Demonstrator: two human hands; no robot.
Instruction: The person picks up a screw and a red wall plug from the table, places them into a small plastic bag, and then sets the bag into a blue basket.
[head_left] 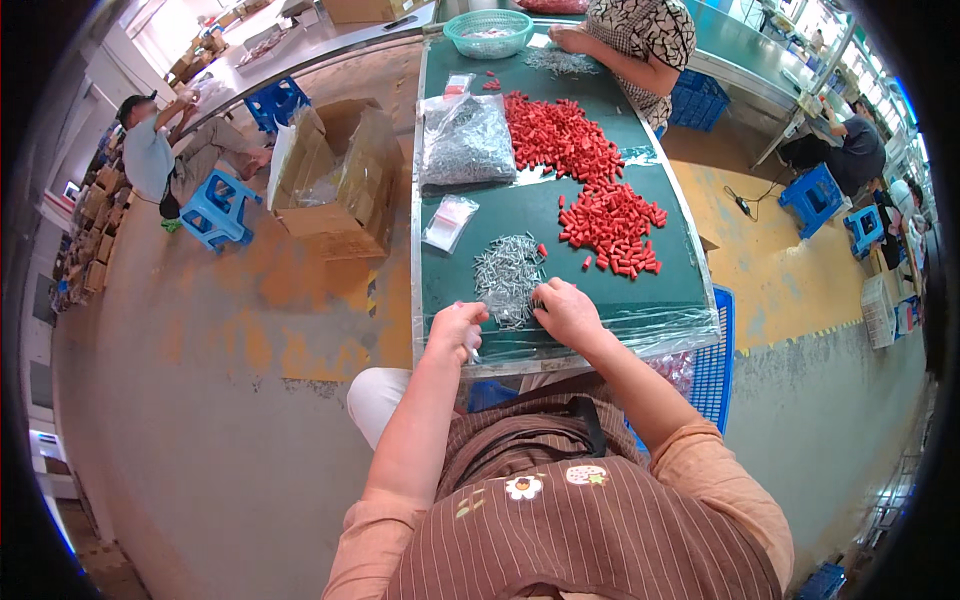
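Observation:
A loose pile of silvery screws (pixel 508 270) lies on the green tabletop right in front of me. My left hand (pixel 458 330) is closed at the pile's near left edge, gripping what looks like a small clear plastic bag (pixel 494 302) whose see-through film reaches over the screws. On the pile's near right side, my right hand (pixel 570 314) has its fingers curled down at the screws; what they pinch, if anything, is hidden. Beyond it spreads a heap of red plastic plugs (pixel 612 232), and one red plug (pixel 542 250) rests against the screws.
A larger red heap (pixel 562 138), a big clear bag of screws (pixel 468 142) and a small flat packet (pixel 450 222) lie farther up the table. A co-worker (pixel 645 50) handles screws by a green basket (pixel 488 36). An open carton (pixel 335 190) stands left, a blue crate (pixel 712 365) right.

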